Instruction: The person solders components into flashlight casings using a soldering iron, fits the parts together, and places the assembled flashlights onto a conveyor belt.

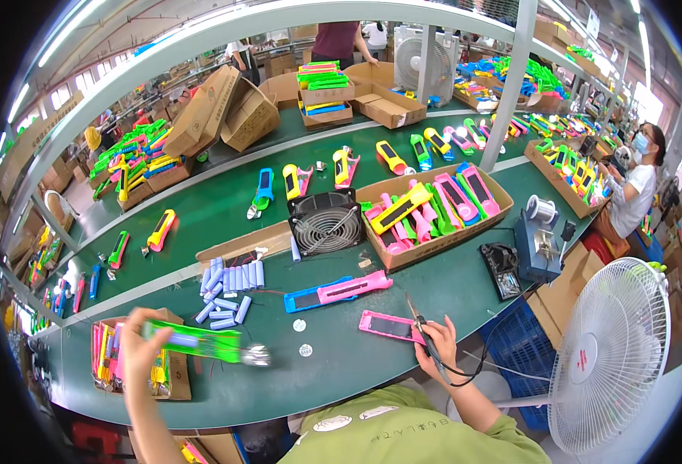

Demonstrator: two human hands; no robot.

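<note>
Two bare hands work over the near edge of a green table [271,394], neither of them empty. At lower left of the frame, the left hand [140,344] is closed around one end of a green casing [229,347], raised above the tabletop, with a blue cell [184,340] in it and a shiny lamp end [256,356] pointing right; blur hides the exact finger placement. Right of lower centre, the right hand [440,346] curls, pen-like, round a soldering iron [420,321], its tip aimed to the upper left, while a pink casing [383,325] lies by the fingers; whether they also press on it cannot be told. The step in hand looks like moving the green casing with the iron held ready. Done well, it would mean gripping the solid body so no wiring is tugged, holding the hot tip away from skin, plastic and the loose cells [244,276] left of centre, and resting the casing flat before any joint is heated
</note>
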